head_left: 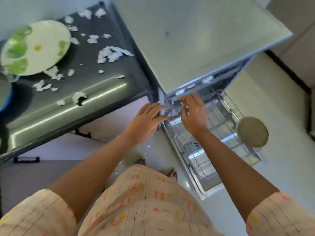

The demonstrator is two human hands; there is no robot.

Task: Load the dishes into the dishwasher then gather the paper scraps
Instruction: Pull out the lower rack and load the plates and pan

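Both hands relaxed, gripping nothing — left hand [146, 122] and right hand [194, 114] at the pulled-out wire dishwasher rack [211, 133]. White-and-green round plate [35, 47] sits among white paper scraps [112, 54] on the dark table [95, 97] — fetch it next, slot upright.

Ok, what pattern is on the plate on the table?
White plate with green leaf shapes and a small yellow centre spot, seen in the head view.

A dark metal surface [95, 99] is standing at the left, its glossy top catching streaks of light. A pale floor [281, 167] is spreading below it, and a black baseboard [288, 70] is running along the wall at the right.
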